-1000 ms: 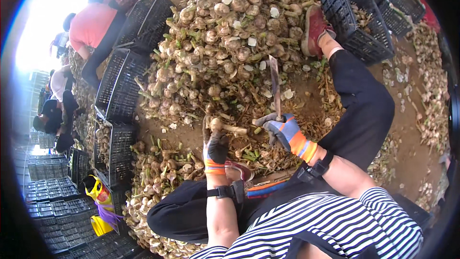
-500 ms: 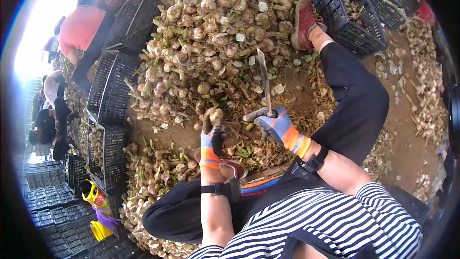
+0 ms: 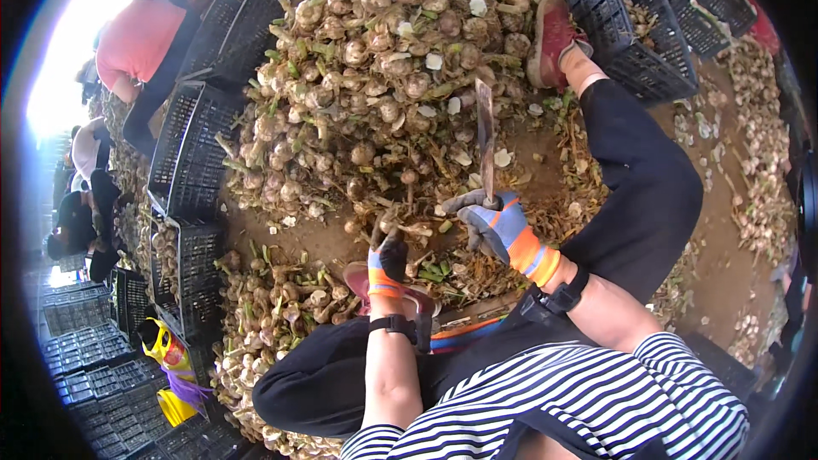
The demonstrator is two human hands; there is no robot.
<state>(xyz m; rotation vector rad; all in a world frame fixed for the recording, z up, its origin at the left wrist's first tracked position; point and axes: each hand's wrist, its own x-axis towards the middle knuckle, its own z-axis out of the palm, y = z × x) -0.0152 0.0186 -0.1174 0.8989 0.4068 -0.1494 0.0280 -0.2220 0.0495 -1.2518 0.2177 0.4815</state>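
"Head view, nr ctr: what's the L hand got?"

"Gloved fingers curled round a garlic bulb, partly hid. Bulb's just below ctr, nr the btm of the big garlic heap."

"R hand?"

"Gloved too, gripping a knife, blade pointing up-frame, well apart from the bulb."

"Close by?"

"Leaf & skin scraps betw. & below the hands. Smaller garlic pile lower L, beside the wearer's bent L leg. Red shoe upper R of ctr, nr a black plastic crate."

"Further out?"

"More black crates down the L side, yellow bag lower L. Co-worker in salmon top, bent over, upper L. Scattered garlic far R."
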